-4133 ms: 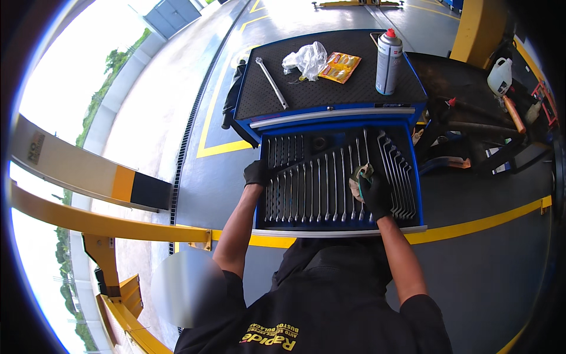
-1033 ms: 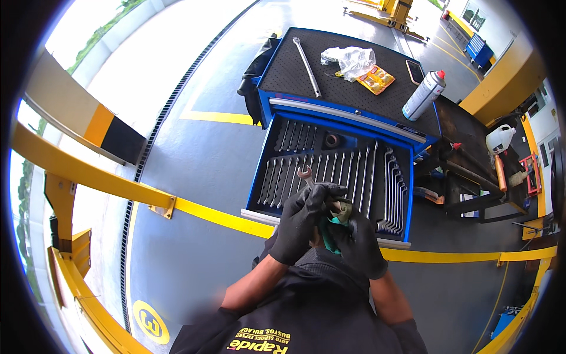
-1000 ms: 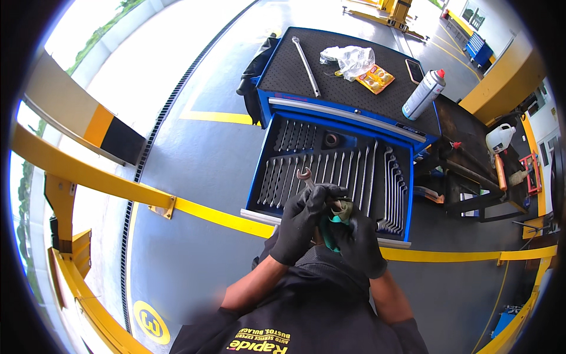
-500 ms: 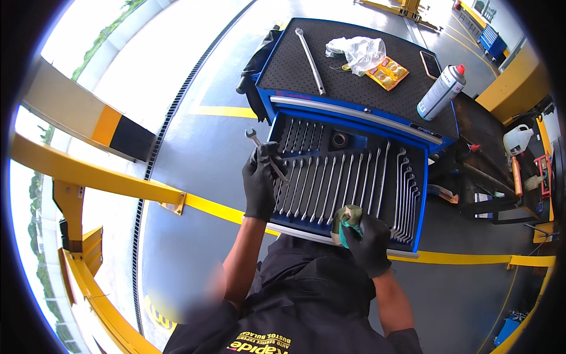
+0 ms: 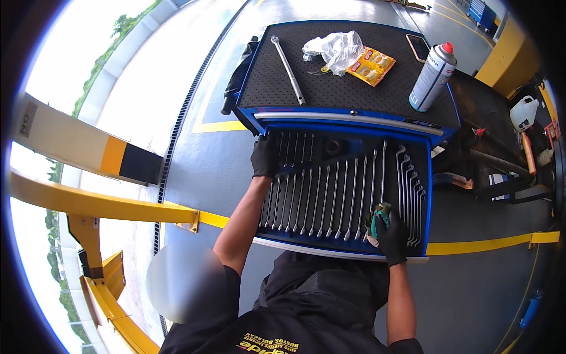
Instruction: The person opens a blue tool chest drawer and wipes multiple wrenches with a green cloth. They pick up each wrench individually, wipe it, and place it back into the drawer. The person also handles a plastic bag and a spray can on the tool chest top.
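My left hand (image 5: 265, 157), in a black glove, reaches to the back left corner of the open tool drawer (image 5: 348, 250), beside the row of small wrenches (image 5: 298, 148). Its fingers are mostly hidden behind the back of the glove, and I cannot see whether a wrench is in them. At the drawer's front right, my right hand (image 5: 391, 237), also gloved, is closed round a crumpled green rag (image 5: 377, 223). The rag is above the lower ends of the longer combination wrenches (image 5: 338, 197). To its right lie several nested offset ring wrenches (image 5: 411, 194).
On the blue cabinet's perforated top (image 5: 330, 97) lie a long steel wrench (image 5: 289, 72), a clear plastic bag (image 5: 342, 50), yellow packets (image 5: 371, 66) and a phone (image 5: 418, 47). A spray can (image 5: 433, 76) stands at its right edge. Yellow metal beams (image 5: 106, 200) are at left.
My left hand has gone from holding a wrench above the drawer's left side to its back left corner; that wrench no longer shows. The right hand with the rag has shifted right.
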The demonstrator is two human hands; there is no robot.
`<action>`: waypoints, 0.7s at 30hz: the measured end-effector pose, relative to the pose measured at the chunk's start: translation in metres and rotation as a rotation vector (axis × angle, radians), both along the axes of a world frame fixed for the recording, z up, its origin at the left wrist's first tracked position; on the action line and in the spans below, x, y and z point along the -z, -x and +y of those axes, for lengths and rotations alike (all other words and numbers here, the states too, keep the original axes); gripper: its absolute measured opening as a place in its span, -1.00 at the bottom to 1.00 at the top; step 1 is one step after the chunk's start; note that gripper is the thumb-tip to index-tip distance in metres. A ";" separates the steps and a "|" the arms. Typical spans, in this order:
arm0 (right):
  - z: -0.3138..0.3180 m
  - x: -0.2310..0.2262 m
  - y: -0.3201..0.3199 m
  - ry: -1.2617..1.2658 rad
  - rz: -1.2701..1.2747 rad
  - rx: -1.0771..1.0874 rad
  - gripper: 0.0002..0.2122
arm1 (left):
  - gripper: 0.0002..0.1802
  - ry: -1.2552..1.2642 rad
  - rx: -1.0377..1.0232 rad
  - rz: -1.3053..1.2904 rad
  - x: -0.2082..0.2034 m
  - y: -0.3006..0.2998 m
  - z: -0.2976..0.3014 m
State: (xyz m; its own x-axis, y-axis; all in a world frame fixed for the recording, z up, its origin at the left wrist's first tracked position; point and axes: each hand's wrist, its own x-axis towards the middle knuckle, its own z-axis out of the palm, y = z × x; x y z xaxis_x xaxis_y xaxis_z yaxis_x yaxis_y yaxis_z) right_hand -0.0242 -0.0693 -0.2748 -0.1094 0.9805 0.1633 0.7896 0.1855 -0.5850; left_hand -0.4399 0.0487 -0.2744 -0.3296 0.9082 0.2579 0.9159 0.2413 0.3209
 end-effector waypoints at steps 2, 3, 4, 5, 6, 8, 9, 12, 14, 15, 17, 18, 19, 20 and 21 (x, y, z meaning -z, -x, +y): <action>0.001 0.002 0.000 -0.011 0.039 0.005 -0.69 | -0.70 -0.037 -0.039 0.013 -0.003 -0.005 0.004; 0.000 0.000 0.001 -0.008 0.059 0.003 -0.68 | -0.70 -0.042 -0.011 0.041 -0.002 -0.005 0.002; 0.000 -0.002 0.002 -0.005 0.079 0.001 -0.68 | -0.70 -0.046 0.017 0.069 -0.002 -0.003 0.000; -0.001 -0.004 0.002 -0.005 0.061 0.006 -0.68 | -0.70 -0.051 0.044 0.096 -0.001 -0.002 -0.003; 0.000 -0.006 0.003 -0.011 0.045 0.010 -0.68 | -0.71 -0.051 0.045 0.083 0.002 -0.001 -0.004; -0.001 -0.005 0.003 -0.002 0.030 0.009 -0.69 | -0.72 -0.050 0.045 0.055 0.008 0.001 -0.010; 0.000 -0.004 0.002 0.007 0.032 0.008 -0.69 | -0.73 -0.055 0.067 0.041 0.007 0.000 -0.010; 0.001 -0.003 0.001 0.013 0.046 0.010 -0.70 | -0.75 -0.078 0.118 0.019 0.001 -0.003 -0.011; 0.001 -0.005 0.002 0.013 0.035 0.008 -0.71 | -0.74 -0.106 0.133 0.031 -0.006 -0.008 -0.006; 0.001 -0.008 0.003 0.014 0.019 0.003 -0.71 | -0.70 -0.090 0.125 0.028 -0.004 -0.008 -0.005; 0.001 -0.010 0.004 0.015 0.005 0.001 -0.70 | -0.62 -0.057 0.111 0.022 -0.001 -0.006 -0.005; 0.001 -0.010 0.004 0.015 0.008 0.005 -0.70 | -0.62 -0.064 0.120 0.036 -0.001 -0.006 -0.004; 0.001 -0.010 0.005 0.015 0.012 0.009 -0.70 | -0.63 -0.070 0.129 0.051 -0.001 -0.005 -0.005; 0.001 -0.009 0.005 0.014 -0.004 0.016 -0.70 | -0.63 -0.077 0.137 0.065 -0.002 -0.005 -0.005; 0.001 -0.009 0.005 0.013 -0.022 0.021 -0.70 | -0.64 -0.082 0.157 0.114 -0.004 -0.004 -0.005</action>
